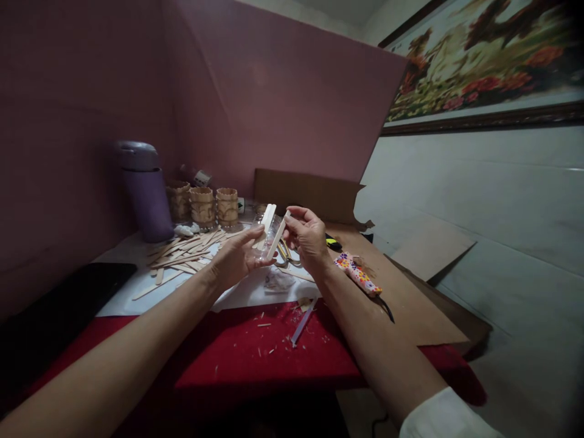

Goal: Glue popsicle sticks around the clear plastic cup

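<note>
At the centre of the frame, the left hand (237,254) grasps a clear plastic container (272,230) bearing pale sticks (266,224); the right hand (306,236) pinches a single stick (277,237).

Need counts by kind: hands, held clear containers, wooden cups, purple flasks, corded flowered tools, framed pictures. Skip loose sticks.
Hands: 2 (left hand, right hand)
Held clear container: 1
Wooden cups: 3
Purple flask: 1
Corded flowered tool: 1
Framed picture: 1
Total: 9
</note>
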A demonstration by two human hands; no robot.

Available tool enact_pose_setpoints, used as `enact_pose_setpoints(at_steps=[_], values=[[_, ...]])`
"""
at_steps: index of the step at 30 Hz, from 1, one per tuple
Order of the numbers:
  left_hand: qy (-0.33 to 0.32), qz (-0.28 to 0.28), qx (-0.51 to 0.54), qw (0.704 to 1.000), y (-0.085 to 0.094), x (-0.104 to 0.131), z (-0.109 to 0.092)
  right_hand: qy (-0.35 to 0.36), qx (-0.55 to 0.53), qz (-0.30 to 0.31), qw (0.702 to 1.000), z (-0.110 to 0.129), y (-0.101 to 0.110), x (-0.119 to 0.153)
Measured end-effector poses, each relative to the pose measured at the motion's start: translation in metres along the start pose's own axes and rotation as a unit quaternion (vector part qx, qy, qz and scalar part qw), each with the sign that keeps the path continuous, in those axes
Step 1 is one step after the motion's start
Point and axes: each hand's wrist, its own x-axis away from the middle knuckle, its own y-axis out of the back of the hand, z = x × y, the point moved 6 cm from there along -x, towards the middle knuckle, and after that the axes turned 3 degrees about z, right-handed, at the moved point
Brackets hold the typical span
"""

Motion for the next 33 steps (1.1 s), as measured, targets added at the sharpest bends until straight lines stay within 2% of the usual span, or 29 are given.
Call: enact_pose_setpoints(at_steps=[6, 11, 20, 33], values=[[0.046, 0.001, -0.017, 0.999, 0.001, -0.001, 0.013, -0.018, -0.004, -0.036, 0.999, 0.002, 0.008, -0.003], [0.059, 0.007, -0.009, 0.998, -0.003, -0.002, 0.017, -0.021, -0.003, -0.062, 0.998, 0.001, 0.011, -0.003], [0.055, 0.023, -0.009, 0.998, 0.000, -0.005, 0.021, -0.002, -0.001, -0.069, 0.998, -0.003, 0.013, -0.005], [0.036, 0.040, -0.062, 0.997, -0.002, -0.005, 0.020, 0.007, 0.015, -0.071, 0.997, -0.005, 0.015, -0.006]])
